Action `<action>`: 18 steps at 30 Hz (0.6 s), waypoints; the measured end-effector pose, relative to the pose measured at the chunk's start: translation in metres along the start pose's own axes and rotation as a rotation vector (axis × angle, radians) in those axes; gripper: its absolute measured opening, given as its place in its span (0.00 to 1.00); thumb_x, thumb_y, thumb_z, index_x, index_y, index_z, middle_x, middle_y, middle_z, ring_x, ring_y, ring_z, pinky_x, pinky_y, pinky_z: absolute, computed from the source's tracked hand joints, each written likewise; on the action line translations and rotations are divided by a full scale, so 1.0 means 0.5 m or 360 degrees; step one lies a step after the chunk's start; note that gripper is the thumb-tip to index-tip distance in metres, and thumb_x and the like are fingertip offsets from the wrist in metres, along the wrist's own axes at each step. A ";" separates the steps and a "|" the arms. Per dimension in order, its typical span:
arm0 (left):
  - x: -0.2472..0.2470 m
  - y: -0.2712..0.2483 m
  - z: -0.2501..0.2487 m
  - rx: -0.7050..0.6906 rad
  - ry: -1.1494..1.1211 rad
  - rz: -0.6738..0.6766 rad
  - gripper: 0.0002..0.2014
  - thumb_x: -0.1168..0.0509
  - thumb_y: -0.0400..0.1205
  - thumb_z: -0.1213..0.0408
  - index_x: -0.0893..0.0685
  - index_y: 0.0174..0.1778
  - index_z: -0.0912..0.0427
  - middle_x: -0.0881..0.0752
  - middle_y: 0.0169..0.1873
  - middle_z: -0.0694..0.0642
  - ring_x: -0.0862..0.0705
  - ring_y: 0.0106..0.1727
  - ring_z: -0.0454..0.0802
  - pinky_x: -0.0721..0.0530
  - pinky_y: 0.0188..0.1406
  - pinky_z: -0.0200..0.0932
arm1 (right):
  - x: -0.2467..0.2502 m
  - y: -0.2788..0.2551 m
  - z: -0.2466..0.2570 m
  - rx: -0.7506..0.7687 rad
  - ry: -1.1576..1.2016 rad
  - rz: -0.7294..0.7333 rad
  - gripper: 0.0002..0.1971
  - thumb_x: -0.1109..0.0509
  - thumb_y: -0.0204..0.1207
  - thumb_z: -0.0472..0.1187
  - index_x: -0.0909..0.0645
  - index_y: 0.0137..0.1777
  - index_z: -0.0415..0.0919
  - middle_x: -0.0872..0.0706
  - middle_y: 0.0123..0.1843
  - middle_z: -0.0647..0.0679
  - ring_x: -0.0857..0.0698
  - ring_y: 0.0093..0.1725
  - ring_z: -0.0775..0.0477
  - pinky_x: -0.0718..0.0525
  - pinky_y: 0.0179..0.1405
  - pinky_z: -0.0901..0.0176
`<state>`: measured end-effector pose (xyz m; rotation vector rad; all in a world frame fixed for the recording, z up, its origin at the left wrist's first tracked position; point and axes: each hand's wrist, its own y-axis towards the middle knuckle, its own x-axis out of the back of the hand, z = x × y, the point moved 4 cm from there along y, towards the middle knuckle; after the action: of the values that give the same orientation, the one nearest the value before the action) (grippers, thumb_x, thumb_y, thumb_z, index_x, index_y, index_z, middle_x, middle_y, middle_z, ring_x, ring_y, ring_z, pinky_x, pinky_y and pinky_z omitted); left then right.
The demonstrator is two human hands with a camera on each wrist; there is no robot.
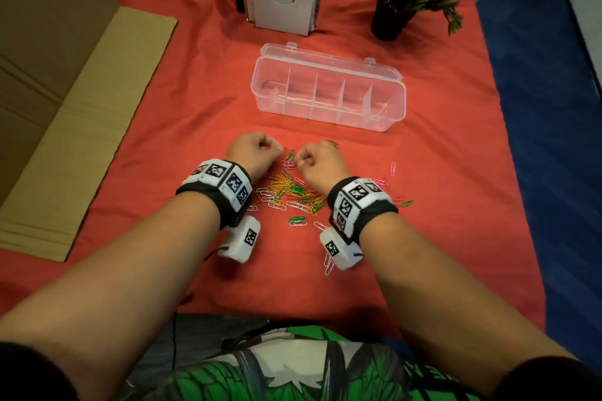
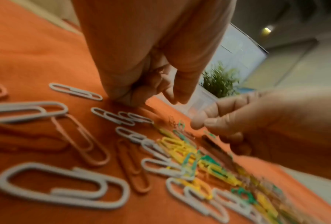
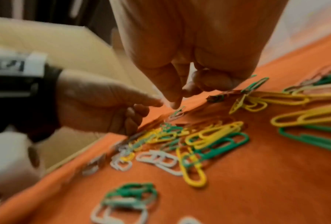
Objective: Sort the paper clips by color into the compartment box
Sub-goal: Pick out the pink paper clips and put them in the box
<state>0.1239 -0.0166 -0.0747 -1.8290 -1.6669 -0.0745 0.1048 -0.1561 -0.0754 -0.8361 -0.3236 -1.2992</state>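
Paper clips (image 1: 290,195) lie heaped mid-table on the red cloth, so both hands work the pile's far edge: left hand (image 1: 255,150) curled, holding what I cannot tell; right hand (image 1: 321,159) pinching there. Beyond, toward the far edge, the compartment box (image 1: 329,91) waits open.

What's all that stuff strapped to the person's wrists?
Each bare forearm wears a black wristband carrying white blocks printed with black-and-white square code markers. A small white box, also marked, hangs beneath the left wrist and the right wrist. A thin dark cable trails from the left box. The left hand and right hand wear no gloves.
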 end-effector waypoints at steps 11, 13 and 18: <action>0.002 -0.002 0.000 -0.0242 0.0606 -0.0217 0.06 0.30 0.73 0.66 0.13 0.45 0.57 0.22 0.34 0.51 0.22 0.38 0.51 0.31 0.38 0.37 | 0.013 -0.008 -0.002 0.0146 -0.0465 -0.0084 0.10 0.37 0.71 0.31 0.15 0.46 0.39 0.25 0.50 0.39 0.21 0.55 0.36 0.19 0.55 0.50; 0.014 0.001 0.004 -0.0180 0.0586 -0.0243 0.07 0.32 0.73 0.68 0.13 0.45 0.57 0.22 0.30 0.50 0.20 0.38 0.54 0.30 0.37 0.37 | 0.019 -0.004 0.001 0.0174 -0.0423 -0.0125 0.10 0.39 0.71 0.30 0.16 0.44 0.38 0.24 0.51 0.38 0.20 0.53 0.35 0.18 0.53 0.48; 0.018 -0.008 -0.002 -0.0281 0.0676 -0.0262 0.08 0.32 0.74 0.68 0.12 0.47 0.58 0.18 0.46 0.61 0.17 0.48 0.58 0.30 0.43 0.37 | 0.010 0.000 0.009 0.0313 -0.0496 -0.0075 0.13 0.37 0.71 0.29 0.15 0.50 0.40 0.23 0.51 0.38 0.21 0.55 0.35 0.19 0.54 0.50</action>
<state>0.1226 -0.0094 -0.0680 -1.6493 -1.5346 -0.6532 0.1075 -0.1567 -0.0691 -0.8661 -0.7107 -1.1575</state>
